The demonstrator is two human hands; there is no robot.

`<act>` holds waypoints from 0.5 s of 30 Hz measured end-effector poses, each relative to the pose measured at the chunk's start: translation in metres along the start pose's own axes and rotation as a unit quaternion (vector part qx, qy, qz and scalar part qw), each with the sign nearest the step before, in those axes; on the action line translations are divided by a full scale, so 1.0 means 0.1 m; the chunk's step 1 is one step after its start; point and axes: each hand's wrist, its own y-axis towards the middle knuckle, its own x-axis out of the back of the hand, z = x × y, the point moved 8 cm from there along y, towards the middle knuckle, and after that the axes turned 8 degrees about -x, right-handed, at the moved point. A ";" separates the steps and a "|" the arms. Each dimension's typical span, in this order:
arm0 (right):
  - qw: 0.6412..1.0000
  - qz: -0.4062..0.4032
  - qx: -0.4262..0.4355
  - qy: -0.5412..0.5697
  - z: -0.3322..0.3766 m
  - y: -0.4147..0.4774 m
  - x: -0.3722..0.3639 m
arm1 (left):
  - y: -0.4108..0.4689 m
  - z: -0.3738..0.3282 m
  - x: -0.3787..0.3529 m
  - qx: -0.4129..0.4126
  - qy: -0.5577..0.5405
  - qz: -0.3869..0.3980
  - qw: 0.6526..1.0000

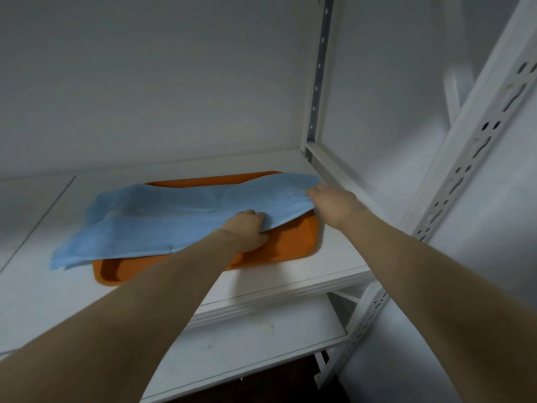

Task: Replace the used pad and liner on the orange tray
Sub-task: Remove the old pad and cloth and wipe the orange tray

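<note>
An orange tray lies on a white shelf. A light blue sheet is draped over most of it and hangs past the tray's left side onto the shelf. My left hand grips the sheet's near edge over the tray's middle, fingers curled on the fabric. My right hand pinches the sheet's far right corner near the shelf's back right upright. The sheet is lifted slightly along its right side, baring the tray's near right corner and front left rim. Whatever lies under the sheet is hidden.
The white shelf board ends in a front lip close to the tray. A perforated upright stands at the right front, another post at the back right. A lower shelf shows beneath. A white wall is behind.
</note>
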 end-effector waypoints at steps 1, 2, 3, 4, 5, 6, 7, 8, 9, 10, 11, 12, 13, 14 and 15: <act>1.000 0.007 -0.010 0.002 -0.04 0.02 -0.01 | -0.02 0.05 0.02 0.013 0.013 -0.003 1.000; 0.999 0.020 -0.028 0.018 -0.11 0.03 -0.01 | -0.03 0.10 0.04 0.028 0.027 -0.003 0.999; 0.997 0.035 -0.047 0.041 -0.18 0.03 -0.03 | -0.05 0.15 0.08 0.044 0.040 -0.004 0.998; 0.995 0.047 -0.064 0.069 -0.25 0.04 -0.03 | -0.06 0.21 0.13 0.058 0.042 -0.009 0.997; 0.991 0.055 -0.077 0.098 -0.31 0.05 -0.02 | -0.06 0.27 0.18 0.070 0.034 -0.016 0.997; 0.984 0.067 -0.093 0.135 -0.36 0.07 -0.01 | -0.05 0.32 0.25 0.078 0.017 -0.021 0.997; 0.974 0.077 -0.110 0.181 -0.39 0.09 0.03 | -0.04 0.37 0.33 0.083 -0.001 -0.026 0.996; 0.960 0.086 -0.135 0.231 -0.43 0.11 0.05 | -0.02 0.41 0.39 0.085 -0.019 -0.027 0.996; 0.942 0.092 -0.159 0.280 -0.47 0.14 0.08 | 0.00 0.45 0.45 0.088 -0.034 -0.026 0.995; 0.922 0.094 -0.183 0.329 -0.53 0.17 0.09 | 0.04 0.51 0.49 0.095 -0.052 -0.024 0.994; 0.899 0.083 -0.202 0.381 -0.58 0.21 0.11 | 0.07 0.58 0.52 0.108 -0.072 -0.020 0.991; 0.870 0.071 -0.223 0.434 -0.65 0.24 0.11 | 0.09 0.67 0.53 0.123 -0.094 -0.012 0.988; 0.839 0.055 -0.239 0.486 -0.70 0.26 0.11 | 0.11 0.78 0.54 0.139 -0.114 0.000 0.984; 0.807 0.044 -0.254 0.531 -0.76 0.29 0.08 | 0.14 0.87 0.53 0.150 -0.132 0.014 0.980; 0.783 0.039 -0.266 0.561 -0.79 0.31 0.03 | 0.16 0.98 0.52 0.163 -0.143 0.029 0.976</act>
